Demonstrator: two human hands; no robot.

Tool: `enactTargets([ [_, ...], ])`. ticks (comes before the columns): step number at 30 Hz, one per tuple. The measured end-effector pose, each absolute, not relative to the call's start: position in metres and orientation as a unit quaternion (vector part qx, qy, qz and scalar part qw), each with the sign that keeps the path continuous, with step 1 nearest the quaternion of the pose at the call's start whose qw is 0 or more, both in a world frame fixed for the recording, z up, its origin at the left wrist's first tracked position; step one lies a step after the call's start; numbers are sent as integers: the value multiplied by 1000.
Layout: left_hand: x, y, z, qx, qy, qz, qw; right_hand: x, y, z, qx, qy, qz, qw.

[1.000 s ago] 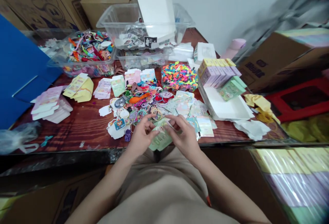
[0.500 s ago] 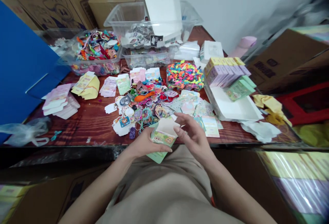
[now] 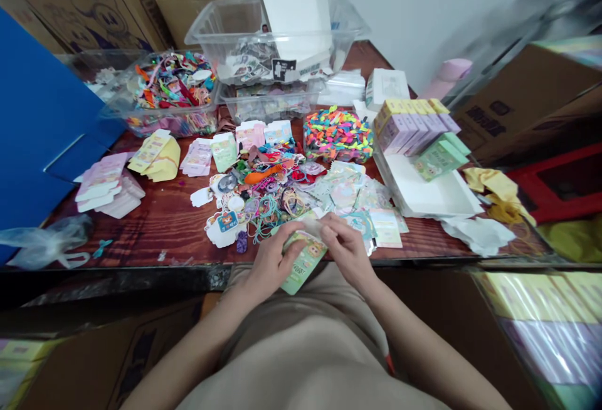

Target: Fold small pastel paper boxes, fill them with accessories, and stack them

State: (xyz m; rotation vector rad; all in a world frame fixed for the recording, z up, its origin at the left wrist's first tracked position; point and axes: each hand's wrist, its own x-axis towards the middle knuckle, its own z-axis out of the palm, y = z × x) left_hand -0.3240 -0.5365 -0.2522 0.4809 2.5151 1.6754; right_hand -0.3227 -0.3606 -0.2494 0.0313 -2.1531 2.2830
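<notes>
Both hands meet at the near edge of the wooden table [image 3: 155, 222], over my lap. My left hand [image 3: 273, 262] grips a small green printed carton [image 3: 303, 262] from below and the left. On the carton's top right end my right hand [image 3: 345, 247] is closed, fingers pressing its white flap. Just beyond the hands lies a heap of coloured hair ties and small trinkets [image 3: 263, 190], with flat printed cards [image 3: 357, 200] to its right.
Clear plastic bins [image 3: 263, 34] and a tub of coloured clips [image 3: 167, 93] stand at the back. A block of bright pieces [image 3: 336, 134], finished purple and green boxes [image 3: 414, 131] on a white tray [image 3: 423, 194], flat carton stacks [image 3: 108, 184], a blue board [image 3: 37, 128] and cardboard boxes surround the area.
The carton's white flap stood open half a second ago; now my right hand has pressed down onto it and both hands close round the carton, slightly nearer the table.
</notes>
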Motion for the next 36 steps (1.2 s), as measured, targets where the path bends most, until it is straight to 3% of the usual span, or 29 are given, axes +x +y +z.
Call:
enactTargets([
  [2,-324,-536,-248,121,829,541,66,-317,-359,-248,91,-732,673,52],
  [4,-324,-534,-245,85,832,543,77,-314,-358,-247,108,-740,663,32],
  [7,-320,-531,-245,76,844,525,73,-313,-359,-245,49,-717,695,-21],
  [13,-317,-532,-248,116,862,488,69,-316,-358,-252,-10,-687,725,-50],
  [22,-307,-542,-235,54,820,553,135,-293,-357,-243,200,-776,596,-50],
  [24,-302,-548,-235,62,826,547,119,-287,-361,-245,232,-800,554,-11],
  [27,-291,-560,-233,20,855,516,42,-282,-369,-249,315,-824,449,144],
  [30,-281,-574,-222,-110,789,602,61,-283,-382,-249,398,-821,328,245],
  [33,-276,-595,-213,-249,607,738,156,-294,-401,-248,459,-786,337,241],
  [36,-275,-623,-213,-337,537,769,78,-319,-430,-255,451,-756,442,173],
])
